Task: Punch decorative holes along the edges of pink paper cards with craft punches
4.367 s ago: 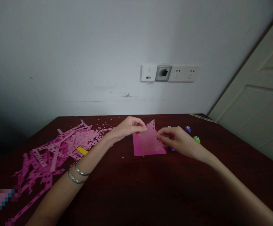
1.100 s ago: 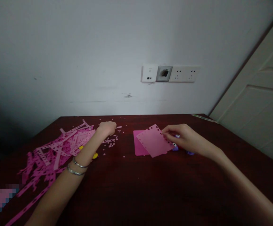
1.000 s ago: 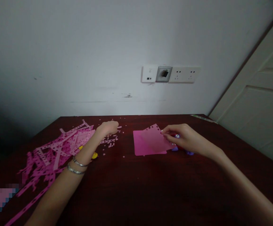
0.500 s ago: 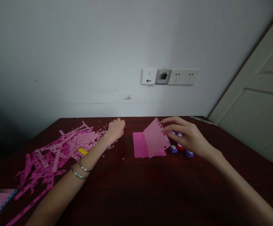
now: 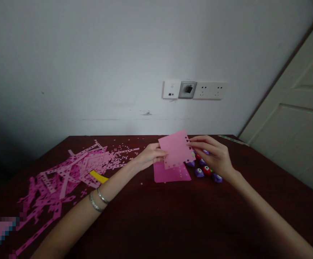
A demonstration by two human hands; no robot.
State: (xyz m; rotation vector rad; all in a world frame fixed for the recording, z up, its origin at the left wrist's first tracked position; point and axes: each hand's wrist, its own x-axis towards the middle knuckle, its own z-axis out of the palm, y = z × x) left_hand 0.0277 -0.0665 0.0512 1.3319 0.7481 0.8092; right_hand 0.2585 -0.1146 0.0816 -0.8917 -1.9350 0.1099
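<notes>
Both hands hold up a light pink sheet of paper (image 5: 175, 149) with small holes punched along its right and lower edges. My left hand (image 5: 148, 157) pinches its left edge. My right hand (image 5: 213, 154) grips its right edge with the fingers closed on it. Under the sheet a darker pink sheet (image 5: 172, 173) lies flat on the dark wooden table (image 5: 159, 223). Several small craft punches (image 5: 206, 170), purple and red, sit beside and below my right hand.
A heap of punched pink paper strips (image 5: 70, 172) covers the table's left side, with a yellow piece (image 5: 99, 176) among them and tiny paper bits scattered nearby. Wall sockets (image 5: 194, 90) are on the wall behind. A door (image 5: 294, 115) stands at the right.
My left hand left the strip pile and came right to take the sheet's left edge. The sheet, held only by my right hand before, is now lifted off the table by both hands.
</notes>
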